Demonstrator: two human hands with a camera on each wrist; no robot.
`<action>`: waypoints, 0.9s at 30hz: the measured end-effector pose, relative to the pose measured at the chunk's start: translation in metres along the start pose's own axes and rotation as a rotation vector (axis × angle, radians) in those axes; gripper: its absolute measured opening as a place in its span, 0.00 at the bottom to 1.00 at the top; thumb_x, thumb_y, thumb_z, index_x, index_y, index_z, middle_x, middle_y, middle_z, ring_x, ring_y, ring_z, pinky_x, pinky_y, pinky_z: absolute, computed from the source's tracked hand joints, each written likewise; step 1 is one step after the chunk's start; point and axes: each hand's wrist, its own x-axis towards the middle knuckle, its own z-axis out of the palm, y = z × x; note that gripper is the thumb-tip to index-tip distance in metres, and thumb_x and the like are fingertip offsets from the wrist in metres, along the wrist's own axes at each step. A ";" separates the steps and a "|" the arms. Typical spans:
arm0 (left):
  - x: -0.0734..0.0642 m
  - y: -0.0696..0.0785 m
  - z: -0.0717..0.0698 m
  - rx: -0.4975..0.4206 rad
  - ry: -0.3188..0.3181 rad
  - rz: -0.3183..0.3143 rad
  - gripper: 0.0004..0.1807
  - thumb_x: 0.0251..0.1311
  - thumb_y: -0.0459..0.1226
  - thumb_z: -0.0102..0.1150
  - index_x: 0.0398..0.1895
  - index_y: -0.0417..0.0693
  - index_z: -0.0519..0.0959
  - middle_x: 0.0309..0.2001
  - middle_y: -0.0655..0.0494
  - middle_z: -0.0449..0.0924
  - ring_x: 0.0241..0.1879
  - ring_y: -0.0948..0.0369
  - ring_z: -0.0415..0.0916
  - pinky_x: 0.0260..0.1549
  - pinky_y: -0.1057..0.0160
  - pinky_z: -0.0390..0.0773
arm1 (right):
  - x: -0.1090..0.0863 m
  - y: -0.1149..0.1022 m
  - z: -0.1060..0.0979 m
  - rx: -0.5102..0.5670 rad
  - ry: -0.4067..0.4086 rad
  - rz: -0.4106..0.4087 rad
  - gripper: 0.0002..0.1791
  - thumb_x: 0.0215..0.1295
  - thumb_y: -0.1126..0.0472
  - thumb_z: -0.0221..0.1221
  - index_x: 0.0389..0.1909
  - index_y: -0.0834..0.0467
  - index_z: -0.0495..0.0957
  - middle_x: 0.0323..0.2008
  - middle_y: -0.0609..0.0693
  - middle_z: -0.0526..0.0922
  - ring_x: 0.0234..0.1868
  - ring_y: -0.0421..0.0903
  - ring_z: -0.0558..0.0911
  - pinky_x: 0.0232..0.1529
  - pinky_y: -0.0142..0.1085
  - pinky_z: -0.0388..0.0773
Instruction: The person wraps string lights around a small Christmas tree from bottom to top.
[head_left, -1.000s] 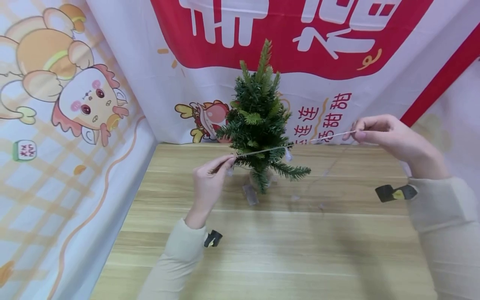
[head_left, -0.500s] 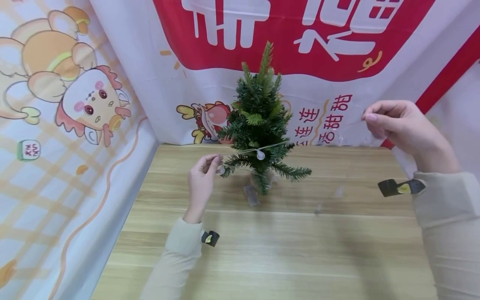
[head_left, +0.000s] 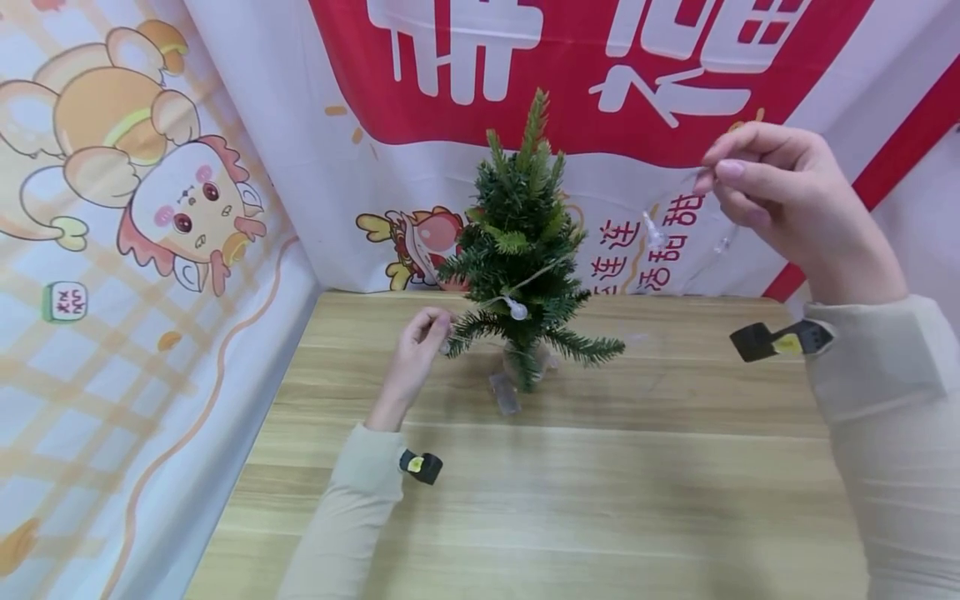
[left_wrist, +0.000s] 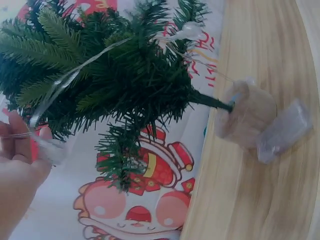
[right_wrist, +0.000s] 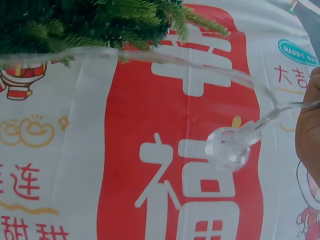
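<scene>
A small green artificial Christmas tree [head_left: 517,233] stands at the back of the wooden table. A clear wire string of lights [head_left: 542,271] crosses its front, with a round bulb [head_left: 516,309] against the lower branches. My left hand [head_left: 411,350] pinches the wire beside the tree's lower left branch; a bulb [left_wrist: 51,151] sits by its fingertips in the left wrist view. Raised to the right of the treetop, my right hand [head_left: 802,192] pinches another stretch of the string between thumb and fingers. Clear bulbs [head_left: 654,233] dangle below it, one large bulb [right_wrist: 227,150] near in the right wrist view.
A clear plastic box [head_left: 504,393] lies on the table [head_left: 525,500] at the foot of the tree, next to its round pale base [left_wrist: 250,115]. Printed cloth hangs [head_left: 622,183] close behind the tree, and another patterned cloth [head_left: 150,358] borders the left side.
My right hand has gone right, then up, lifting its end of the string. The wire now lies across the tree's front. My left hand has shifted slightly left, still pinching.
</scene>
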 end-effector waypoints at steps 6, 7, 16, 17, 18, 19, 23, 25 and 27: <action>0.004 -0.003 0.006 -0.324 0.080 -0.038 0.07 0.71 0.39 0.44 0.35 0.51 0.71 0.35 0.64 0.76 0.38 0.68 0.76 0.56 0.68 0.76 | 0.016 0.002 0.009 0.031 -0.119 -0.047 0.15 0.66 0.79 0.43 0.45 0.74 0.77 0.37 0.61 0.86 0.13 0.46 0.66 0.13 0.33 0.54; 0.004 -0.004 0.006 -0.341 0.086 -0.037 0.07 0.72 0.38 0.43 0.35 0.51 0.71 0.34 0.64 0.75 0.38 0.68 0.76 0.55 0.67 0.76 | 0.018 0.002 0.011 0.055 -0.133 -0.056 0.14 0.65 0.79 0.44 0.44 0.74 0.77 0.36 0.61 0.86 0.14 0.47 0.69 0.13 0.33 0.57; 0.012 -0.008 0.008 -0.334 0.186 -0.004 0.09 0.73 0.37 0.39 0.41 0.48 0.72 0.28 0.64 0.78 0.29 0.70 0.78 0.39 0.73 0.81 | 0.034 -0.011 0.028 0.113 -0.090 -0.132 0.11 0.62 0.80 0.46 0.40 0.78 0.76 0.36 0.66 0.85 0.20 0.51 0.77 0.17 0.32 0.71; 0.012 -0.008 0.007 -0.338 0.176 0.003 0.09 0.73 0.37 0.39 0.42 0.49 0.72 0.28 0.64 0.77 0.29 0.70 0.78 0.39 0.73 0.81 | 0.037 -0.012 0.030 0.098 -0.075 -0.132 0.11 0.63 0.80 0.46 0.40 0.78 0.75 0.36 0.66 0.85 0.19 0.52 0.76 0.17 0.32 0.71; 0.012 -0.008 0.007 -0.344 0.165 0.008 0.09 0.73 0.35 0.39 0.43 0.49 0.73 0.27 0.64 0.77 0.29 0.69 0.78 0.39 0.73 0.80 | 0.039 -0.014 0.032 0.092 -0.064 -0.130 0.10 0.63 0.79 0.47 0.40 0.78 0.75 0.35 0.66 0.85 0.19 0.52 0.76 0.17 0.33 0.71; 0.012 -0.007 0.007 -0.350 0.153 0.013 0.10 0.73 0.34 0.38 0.42 0.49 0.74 0.27 0.63 0.76 0.28 0.69 0.78 0.39 0.72 0.80 | 0.041 -0.015 0.033 0.097 -0.066 -0.133 0.10 0.63 0.79 0.47 0.40 0.79 0.75 0.35 0.67 0.85 0.19 0.52 0.75 0.18 0.33 0.71; 0.010 -0.002 0.006 -0.354 0.093 0.031 0.13 0.70 0.31 0.36 0.36 0.49 0.73 0.27 0.61 0.71 0.30 0.67 0.75 0.43 0.70 0.78 | 0.049 -0.019 0.035 0.153 -0.090 -0.155 0.08 0.62 0.79 0.50 0.40 0.80 0.74 0.35 0.68 0.84 0.18 0.53 0.73 0.18 0.34 0.72; 0.009 0.002 0.006 -0.313 0.069 0.038 0.09 0.67 0.32 0.39 0.35 0.48 0.72 0.28 0.62 0.72 0.32 0.66 0.74 0.45 0.69 0.77 | 0.052 -0.021 0.035 0.168 -0.111 -0.164 0.08 0.61 0.79 0.52 0.40 0.80 0.73 0.36 0.69 0.83 0.18 0.54 0.73 0.18 0.35 0.72; 0.008 0.004 0.006 -0.236 0.045 0.051 0.06 0.67 0.33 0.44 0.38 0.48 0.72 0.31 0.63 0.73 0.35 0.66 0.73 0.47 0.69 0.76 | 0.053 -0.022 0.037 0.142 -0.094 -0.160 0.09 0.62 0.78 0.52 0.41 0.79 0.73 0.37 0.68 0.83 0.18 0.53 0.73 0.18 0.34 0.71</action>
